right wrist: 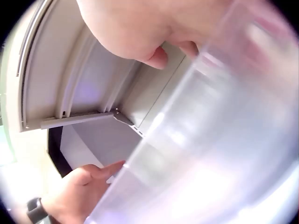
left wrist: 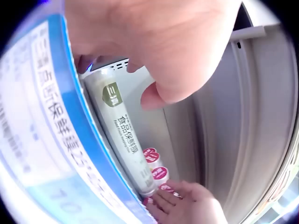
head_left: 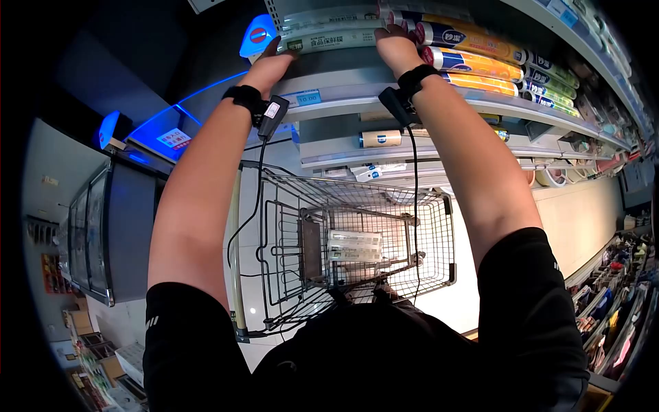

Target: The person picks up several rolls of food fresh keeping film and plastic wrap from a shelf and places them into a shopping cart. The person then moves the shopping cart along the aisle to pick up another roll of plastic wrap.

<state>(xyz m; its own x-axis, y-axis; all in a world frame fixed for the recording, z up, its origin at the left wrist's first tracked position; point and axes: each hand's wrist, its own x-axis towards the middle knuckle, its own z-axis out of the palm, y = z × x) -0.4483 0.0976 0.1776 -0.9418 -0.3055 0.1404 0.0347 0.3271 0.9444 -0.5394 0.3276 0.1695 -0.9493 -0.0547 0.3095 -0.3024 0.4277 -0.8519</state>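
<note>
A clear-wrapped roll of food wrap with a green label (head_left: 329, 42) lies lengthwise on the upper shelf, another roll behind it. My left hand (head_left: 271, 69) is at its left end; in the left wrist view this hand (left wrist: 154, 42) shows its thumb apart from the roll (left wrist: 122, 133), other fingers partly hidden. At the opposite end is my right hand (head_left: 398, 53), its fingers by the roll's tip; the left wrist view shows this hand (left wrist: 189, 205) with fingers extended. The right wrist view has my left hand (right wrist: 79, 191) with a straight index finger.
Yellow-orange rolls (head_left: 473, 63) and green rolls (head_left: 549, 89) are stacked right of my right hand. A price tag (head_left: 308, 97) is on the shelf edge (head_left: 343, 90). Below stands a wire cart (head_left: 432, 233) holding several wrapped rolls (head_left: 355, 246). A lower shelf bears a tan roll (head_left: 380, 139).
</note>
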